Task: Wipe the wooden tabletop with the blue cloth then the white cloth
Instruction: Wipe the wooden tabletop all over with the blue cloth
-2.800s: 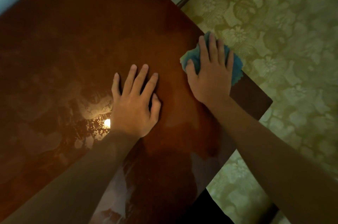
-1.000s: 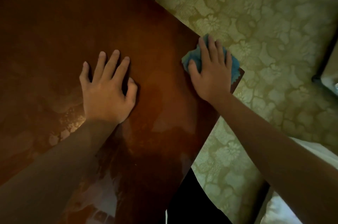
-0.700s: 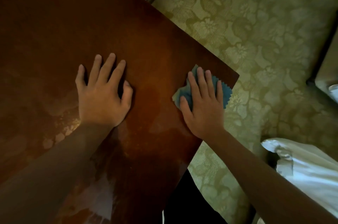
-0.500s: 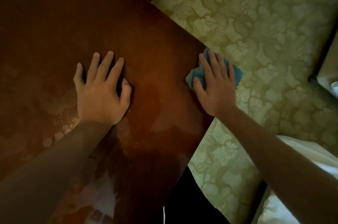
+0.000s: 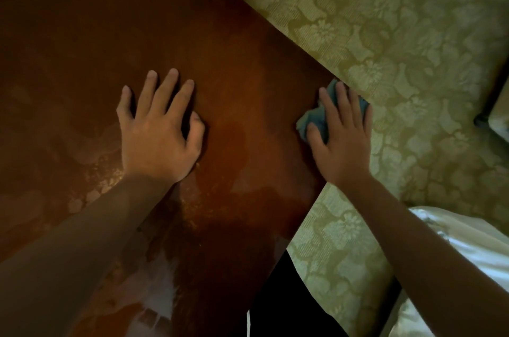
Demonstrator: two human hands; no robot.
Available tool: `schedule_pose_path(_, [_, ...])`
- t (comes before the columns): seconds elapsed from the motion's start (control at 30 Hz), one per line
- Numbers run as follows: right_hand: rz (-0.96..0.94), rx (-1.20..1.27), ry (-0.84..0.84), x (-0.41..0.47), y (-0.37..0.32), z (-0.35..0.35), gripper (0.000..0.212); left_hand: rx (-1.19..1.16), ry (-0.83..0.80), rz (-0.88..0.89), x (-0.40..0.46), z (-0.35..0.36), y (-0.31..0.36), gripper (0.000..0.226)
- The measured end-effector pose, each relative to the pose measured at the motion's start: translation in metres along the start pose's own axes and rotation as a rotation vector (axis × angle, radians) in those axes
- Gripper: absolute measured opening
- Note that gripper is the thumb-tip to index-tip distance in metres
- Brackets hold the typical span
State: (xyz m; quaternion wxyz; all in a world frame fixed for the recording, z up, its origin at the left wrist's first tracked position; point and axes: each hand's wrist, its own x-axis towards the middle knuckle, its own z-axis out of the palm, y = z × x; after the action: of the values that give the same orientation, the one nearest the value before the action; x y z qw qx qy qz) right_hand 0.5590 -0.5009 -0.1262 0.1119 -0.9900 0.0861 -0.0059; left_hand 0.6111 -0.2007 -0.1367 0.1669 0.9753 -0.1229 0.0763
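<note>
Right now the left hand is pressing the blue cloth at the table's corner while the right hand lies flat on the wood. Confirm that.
Not quite: the hands are swapped. The head view shows the right hand pressing the blue cloth at the corner of the wooden tabletop, while the left hand lies flat on the wood.

crumpled blue cloth (image 5: 316,119) lies at glossy wooden tabletop's (image 5: 192,33) corner.

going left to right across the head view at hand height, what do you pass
wooden tabletop → left hand, flat on the wood → bare wet-looking wood → blue cloth at the table's edge under the right hand → green flowered carpet
</note>
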Motion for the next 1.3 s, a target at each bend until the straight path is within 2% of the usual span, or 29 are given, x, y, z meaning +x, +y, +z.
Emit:
schedule_pose_path(0.13, [0.061, 0.012, -0.013, 0.027, 0.012, -0.004, 0.070, 0.005, 0.011, 0.004, -0.001, 0.000, 0.001, 0.050])
schedule_pose_path(0.3, [0.071, 0.001, -0.005, 0.012, -0.001, -0.003, 0.071, -0.010, 0.010, -0.001, -0.001, 0.000, 0.002, 0.052])
schedule_pose_path(0.5, [-0.080, -0.092, -0.003, -0.054, -0.033, 0.013, 0.069, -0.001, -0.013, -0.014, -0.001, -0.003, 0.004, 0.051])
schedule_pose_path(0.63, [-0.167, -0.152, -0.052, -0.019, -0.019, 0.007, 0.072, 0.007, -0.007, -0.012, 0.000, -0.003, 0.004, 0.050])
schedule_pose_path(0.8, [-0.119, -0.115, -0.073, 0.020, -0.027, 0.007, 0.073, 0.026, -0.031, -0.030, 0.000, -0.005, 0.006, 0.050])
schedule_pose_path(0.9, [-0.227, -0.146, -0.102, 0.001, -0.041, 0.008, 0.072, 0.032, -0.038, -0.039, 0.001, -0.007, 0.007, 0.050])
schedule_pose_path(1.1, [-0.518, -0.064, -0.164, -0.092, -0.093, 0.020, 0.071, 0.014, -0.065, -0.063, 0.002, -0.015, 0.013, 0.050])
schedule_pose_path(1.2, [-0.647, -0.060, -0.185, -0.078, -0.084, 0.020, 0.078, -0.014, -0.064, -0.084, -0.002, -0.021, 0.015, 0.048])
schedule_pose_path(1.3, [-0.693, -0.095, -0.206, -0.042, -0.077, 0.016, 0.085, -0.067, -0.056, -0.089, -0.023, -0.029, 0.021, 0.044])
